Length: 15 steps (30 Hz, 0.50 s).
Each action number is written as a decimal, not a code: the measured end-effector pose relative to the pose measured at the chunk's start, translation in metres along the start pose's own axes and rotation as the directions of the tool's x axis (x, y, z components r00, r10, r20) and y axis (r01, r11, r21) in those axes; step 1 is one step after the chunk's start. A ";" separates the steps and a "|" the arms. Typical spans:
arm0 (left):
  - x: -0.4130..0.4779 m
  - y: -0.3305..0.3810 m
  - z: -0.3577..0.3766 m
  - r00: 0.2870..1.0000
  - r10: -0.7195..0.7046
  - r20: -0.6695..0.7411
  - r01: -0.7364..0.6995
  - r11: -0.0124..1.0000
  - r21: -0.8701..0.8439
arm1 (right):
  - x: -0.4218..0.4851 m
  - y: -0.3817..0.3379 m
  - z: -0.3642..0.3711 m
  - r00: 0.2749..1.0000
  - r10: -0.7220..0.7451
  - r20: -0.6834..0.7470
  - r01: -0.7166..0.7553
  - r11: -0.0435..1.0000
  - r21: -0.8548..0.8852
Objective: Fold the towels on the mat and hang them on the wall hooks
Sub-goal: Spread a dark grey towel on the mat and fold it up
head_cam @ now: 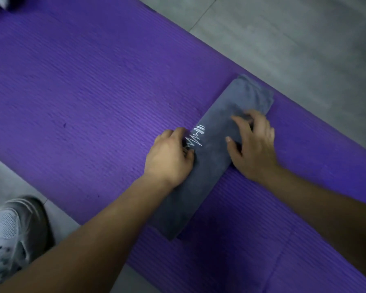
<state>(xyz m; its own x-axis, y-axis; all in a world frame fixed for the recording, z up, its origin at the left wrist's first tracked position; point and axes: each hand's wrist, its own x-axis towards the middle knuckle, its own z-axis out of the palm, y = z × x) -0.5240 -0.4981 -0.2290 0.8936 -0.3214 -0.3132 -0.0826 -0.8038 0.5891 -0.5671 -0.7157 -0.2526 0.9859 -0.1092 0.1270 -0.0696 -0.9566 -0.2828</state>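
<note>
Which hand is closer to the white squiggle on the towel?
Left. The left hand grips the towel edge right beside the squiggle; the right hand holds the opposite edge, across the towel's width.

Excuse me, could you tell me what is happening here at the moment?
A person is folding a grey towel on a purple mat laid on the floor. The towel already lies as a long narrow strip. The left hand grips its edge beside a white logo, and the right hand holds the opposite side, fingers curled into the fabric. No wall hooks are in view.
</note>
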 end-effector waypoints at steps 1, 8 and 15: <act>0.010 0.002 -0.003 0.999 0.019 0.037 -0.018 1.000 -0.022 | -0.004 -0.001 -0.002 1.000 -0.011 -0.003 0.011 0.999 0.052; 0.058 0.013 -0.023 0.968 -0.051 0.248 0.090 0.985 -0.148 | -0.029 -0.012 -0.005 0.948 0.232 0.218 -0.278 0.937 0.211; 0.062 0.018 -0.023 0.910 -0.043 0.412 0.133 0.972 -0.192 | -0.042 -0.023 -0.014 0.821 0.366 0.438 -0.516 0.803 0.298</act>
<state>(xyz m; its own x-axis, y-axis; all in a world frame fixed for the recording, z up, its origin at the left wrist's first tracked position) -0.4596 -0.5211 -0.2202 0.6348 -0.4647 -0.6174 0.1230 -0.7280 0.6744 -0.6092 -0.6932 -0.2379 0.8510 -0.3215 -0.4153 -0.5196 -0.6309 -0.5762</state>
